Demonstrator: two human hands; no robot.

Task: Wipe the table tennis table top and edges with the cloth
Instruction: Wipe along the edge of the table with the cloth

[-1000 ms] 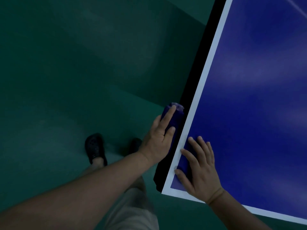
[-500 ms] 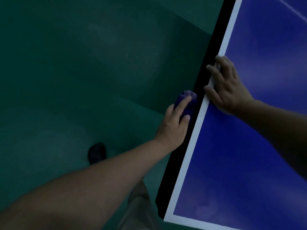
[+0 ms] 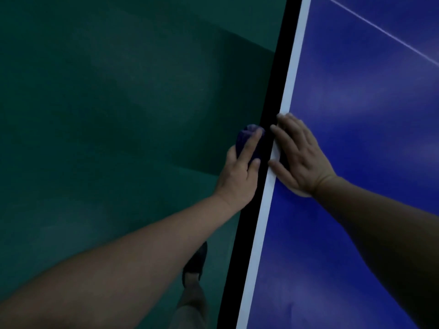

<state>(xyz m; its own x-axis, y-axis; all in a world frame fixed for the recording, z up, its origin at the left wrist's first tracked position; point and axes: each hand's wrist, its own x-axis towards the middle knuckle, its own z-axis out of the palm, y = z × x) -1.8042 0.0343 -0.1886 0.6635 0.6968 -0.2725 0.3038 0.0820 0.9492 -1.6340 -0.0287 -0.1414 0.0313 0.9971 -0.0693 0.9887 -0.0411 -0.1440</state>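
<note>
The left hand (image 3: 240, 176) presses the cloth (image 3: 247, 136) against the worktop (image 3: 356, 115) edge, fingers extended. The right hand (image 3: 301, 160) lies flat on top, fingers relaxed.

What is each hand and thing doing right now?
left hand: presses the cloth against the table's side edge, fingers straight.
cloth: purple, bunched, pinned on the black edge.
right hand: flat on the table top, fingers spread over the white line.
table: blue top, bare apart from the hand.
shoe: on the green floor.
</note>
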